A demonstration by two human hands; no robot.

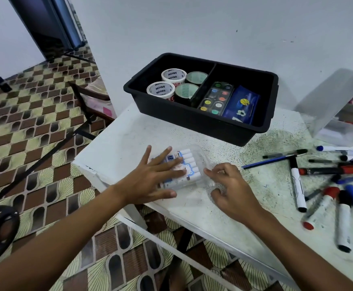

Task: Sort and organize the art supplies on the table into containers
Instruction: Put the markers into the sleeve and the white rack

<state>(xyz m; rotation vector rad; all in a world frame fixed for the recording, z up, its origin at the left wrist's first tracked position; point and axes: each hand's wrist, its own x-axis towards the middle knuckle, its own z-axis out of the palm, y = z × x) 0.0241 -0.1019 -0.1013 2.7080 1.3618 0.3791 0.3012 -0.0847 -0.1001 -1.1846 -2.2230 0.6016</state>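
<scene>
Markers in a clear plastic pack (189,168) are pressed flat to the white table (116,143) near its left front corner. The left hand (150,177) is laid over the pack with the fingers straight and spread, nothing being gripped. The right hand (228,187) is placed at the pack's right edge with the fingers curled; the clear plastic there appears to be pinched by the fingertips, though this cannot be told for certain.

Behind the pack, a black divided bin (230,127) is set on the table against the wall. Four tape rolls (172,85) are held upright in its left compartment, while a watercolour palette (216,97) and a blue pouch (241,106) are leaned side by side in the right one.

To the right, loose markers and pens (326,185) are scattered over the tabletop, several crossing one another. Beyond them, a translucent lidded box (335,114) is stood open at the table's far right edge. A patterned tile floor (35,122) is seen at left.
</scene>
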